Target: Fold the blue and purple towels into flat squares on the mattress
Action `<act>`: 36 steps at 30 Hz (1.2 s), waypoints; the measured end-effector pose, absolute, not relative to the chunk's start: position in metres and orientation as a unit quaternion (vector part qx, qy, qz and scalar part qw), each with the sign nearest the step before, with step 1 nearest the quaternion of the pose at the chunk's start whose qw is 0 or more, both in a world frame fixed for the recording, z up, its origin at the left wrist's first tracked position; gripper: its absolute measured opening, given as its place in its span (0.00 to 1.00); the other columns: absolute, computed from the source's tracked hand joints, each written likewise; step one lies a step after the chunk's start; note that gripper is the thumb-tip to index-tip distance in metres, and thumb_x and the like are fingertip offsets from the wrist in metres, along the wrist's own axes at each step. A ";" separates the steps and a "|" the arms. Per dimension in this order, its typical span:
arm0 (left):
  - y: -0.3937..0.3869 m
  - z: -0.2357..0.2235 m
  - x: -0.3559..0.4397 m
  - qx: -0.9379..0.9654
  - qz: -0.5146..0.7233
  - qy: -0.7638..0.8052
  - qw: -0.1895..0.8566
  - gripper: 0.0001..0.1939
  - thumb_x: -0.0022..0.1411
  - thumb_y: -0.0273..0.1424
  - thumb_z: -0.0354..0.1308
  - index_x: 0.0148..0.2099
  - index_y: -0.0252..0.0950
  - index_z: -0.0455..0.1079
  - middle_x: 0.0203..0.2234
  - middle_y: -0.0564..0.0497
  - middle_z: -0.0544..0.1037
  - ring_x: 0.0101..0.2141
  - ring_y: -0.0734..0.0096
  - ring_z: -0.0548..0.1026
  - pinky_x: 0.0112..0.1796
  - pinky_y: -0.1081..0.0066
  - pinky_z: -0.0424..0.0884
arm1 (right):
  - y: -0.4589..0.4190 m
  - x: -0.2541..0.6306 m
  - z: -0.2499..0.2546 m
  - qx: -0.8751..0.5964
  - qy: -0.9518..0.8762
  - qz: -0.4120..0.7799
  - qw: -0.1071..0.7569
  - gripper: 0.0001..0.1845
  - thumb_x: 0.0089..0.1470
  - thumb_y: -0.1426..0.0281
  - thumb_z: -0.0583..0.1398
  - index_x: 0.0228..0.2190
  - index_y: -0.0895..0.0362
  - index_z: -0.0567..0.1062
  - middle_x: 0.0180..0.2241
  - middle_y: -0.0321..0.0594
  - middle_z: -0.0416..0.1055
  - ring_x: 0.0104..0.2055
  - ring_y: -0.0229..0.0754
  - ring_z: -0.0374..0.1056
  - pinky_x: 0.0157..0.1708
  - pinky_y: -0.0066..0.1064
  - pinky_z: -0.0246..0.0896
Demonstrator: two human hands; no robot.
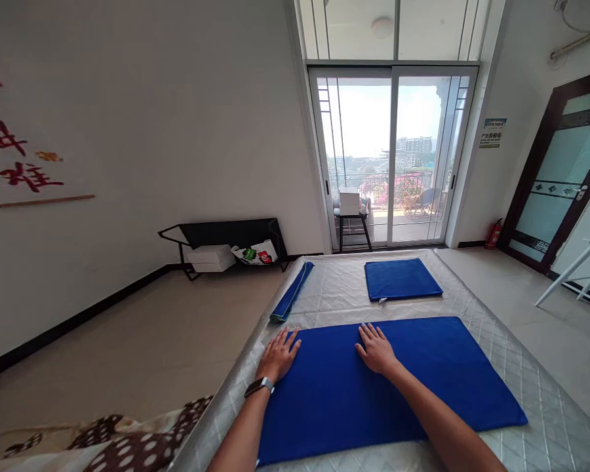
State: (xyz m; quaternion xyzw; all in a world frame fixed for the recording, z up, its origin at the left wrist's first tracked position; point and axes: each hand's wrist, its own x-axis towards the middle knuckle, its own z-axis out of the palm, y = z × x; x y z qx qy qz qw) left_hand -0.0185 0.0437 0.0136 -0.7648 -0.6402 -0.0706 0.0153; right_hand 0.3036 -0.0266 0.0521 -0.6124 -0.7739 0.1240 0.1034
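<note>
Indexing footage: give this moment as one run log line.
left hand: at far left corner, spread blue cloth; right hand: flat near its far edge; beyond: folded blue cloth, narrow blue strip; under: quilted mattress

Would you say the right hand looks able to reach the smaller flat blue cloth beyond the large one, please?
Probably yes: the right hand rests on the large blue cloth, and nothing stands between it and the smaller cloth.

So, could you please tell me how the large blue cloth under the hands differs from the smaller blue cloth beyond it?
The large blue cloth covers much more of the quilted mattress than the smaller blue cloth does. The left hand and right hand rest on the large blue cloth, while neither touches the smaller one. Both are blue, roughly rectangular and lie flat.
</note>
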 end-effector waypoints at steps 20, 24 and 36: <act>0.035 0.024 -0.001 -0.726 -0.251 -0.638 0.053 0.28 0.70 0.38 0.37 0.65 0.32 0.63 0.65 0.37 0.63 0.65 0.52 0.59 0.63 0.49 0.55 | -0.094 0.560 0.046 -0.810 -0.572 -0.051 0.121 0.34 0.64 0.63 0.39 0.64 0.66 0.60 0.66 0.51 0.55 0.69 0.49 0.48 0.66 0.46 0.46; -0.019 0.033 0.071 -0.763 -0.277 -0.584 0.006 0.27 0.72 0.41 0.36 0.61 0.38 0.68 0.60 0.45 0.71 0.62 0.60 0.65 0.61 0.56 0.61 | -0.117 0.473 0.053 -0.750 -0.643 -0.047 0.146 0.34 0.66 0.61 0.38 0.66 0.65 0.56 0.68 0.47 0.51 0.71 0.48 0.44 0.67 0.44 0.42; -0.114 -0.017 0.023 -0.773 -0.047 -0.632 0.037 0.27 0.68 0.45 0.47 0.67 0.48 0.60 0.68 0.47 0.56 0.67 0.50 0.52 0.64 0.46 0.50 | -0.169 0.396 0.039 -0.689 -0.715 0.094 0.068 0.40 0.64 0.48 0.40 0.68 0.58 0.49 0.69 0.44 0.46 0.71 0.47 0.41 0.69 0.45 0.34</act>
